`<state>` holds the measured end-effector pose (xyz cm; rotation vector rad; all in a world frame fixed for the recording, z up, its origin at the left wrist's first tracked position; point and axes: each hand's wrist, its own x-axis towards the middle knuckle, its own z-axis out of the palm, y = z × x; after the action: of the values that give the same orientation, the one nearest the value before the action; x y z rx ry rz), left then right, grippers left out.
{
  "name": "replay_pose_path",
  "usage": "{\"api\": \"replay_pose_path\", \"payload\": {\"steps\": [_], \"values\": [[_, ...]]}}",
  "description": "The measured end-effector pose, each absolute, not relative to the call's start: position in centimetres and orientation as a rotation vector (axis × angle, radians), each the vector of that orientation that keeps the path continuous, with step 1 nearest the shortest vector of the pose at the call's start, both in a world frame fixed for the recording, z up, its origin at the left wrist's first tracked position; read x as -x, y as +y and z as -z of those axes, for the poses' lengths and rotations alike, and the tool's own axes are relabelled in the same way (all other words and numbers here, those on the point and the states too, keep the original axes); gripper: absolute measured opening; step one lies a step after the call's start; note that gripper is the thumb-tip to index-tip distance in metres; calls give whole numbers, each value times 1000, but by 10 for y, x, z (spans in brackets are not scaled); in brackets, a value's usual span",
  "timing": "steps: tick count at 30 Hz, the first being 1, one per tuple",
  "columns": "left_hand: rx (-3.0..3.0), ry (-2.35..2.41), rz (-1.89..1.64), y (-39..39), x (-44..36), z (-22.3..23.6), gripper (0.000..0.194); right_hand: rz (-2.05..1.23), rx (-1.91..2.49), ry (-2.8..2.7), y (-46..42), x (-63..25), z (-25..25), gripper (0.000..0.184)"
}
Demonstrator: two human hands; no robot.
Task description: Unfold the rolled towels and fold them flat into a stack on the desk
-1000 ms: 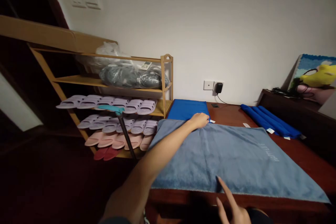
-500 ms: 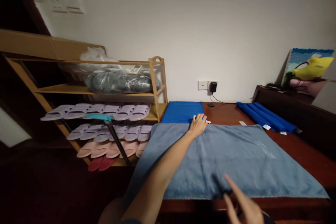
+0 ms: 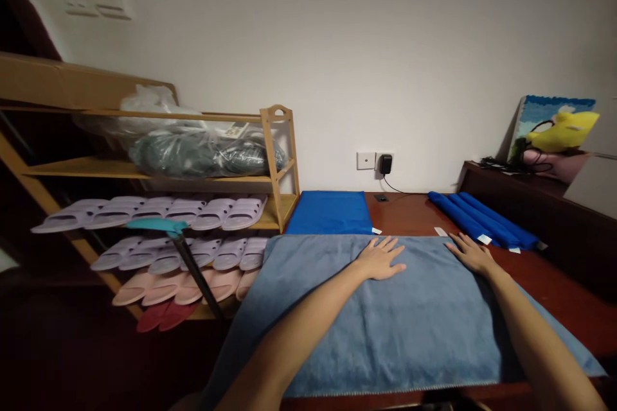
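A grey-blue towel [image 3: 419, 327] lies spread over the dark red wooden desk, its front edge reaching the desk's near side. My left hand [image 3: 380, 258] rests flat on its upper middle, fingers spread. Near the far right corner of the cloth, my right hand [image 3: 472, 253] also lies flat with its fingers stretched out. Neither hand grips anything. Just beyond the towel is a folded blue cloth [image 3: 332, 210] with a white tag. Rolled blue cloths [image 3: 482, 219] lie to the right, past my right hand.
On the left stands a wooden rack [image 3: 272, 160] with several lilac slippers [image 3: 243, 210], pink and red ones below, and a plastic-wrapped bundle [image 3: 202, 151]. A teal-topped pole [image 3: 197, 273] leans before it. A black plug [image 3: 385, 164] sits in the wall; a yellow plush [image 3: 562, 130] is at right.
My left hand has flattened and moved slightly right and nearer on the towel. My right hand, earlier low in front with a dark object near it, has reached up to the towel's far right.
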<state>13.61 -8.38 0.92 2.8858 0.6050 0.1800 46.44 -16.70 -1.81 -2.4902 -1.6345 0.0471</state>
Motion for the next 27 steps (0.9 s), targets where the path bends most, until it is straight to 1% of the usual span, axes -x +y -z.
{"api": "replay_pose_path", "payload": {"steps": [5, 10, 15, 27], "values": [[-2887, 602, -190, -84, -136, -11, 66, -57, 2529, -1641, -164, -471, 19, 76], [-2886, 605, -194, -84, -137, -10, 65, 13, 2548, -1612, -153, -454, 12, 75], [-2878, 606, -194, -83, -137, -10, 66, -52, 2598, -1575, -151, -439, 21, 81], [-2856, 614, -214, -82, -137, -9, 65, -46, 2518, -1635, -159, -427, 19, 76]]}}
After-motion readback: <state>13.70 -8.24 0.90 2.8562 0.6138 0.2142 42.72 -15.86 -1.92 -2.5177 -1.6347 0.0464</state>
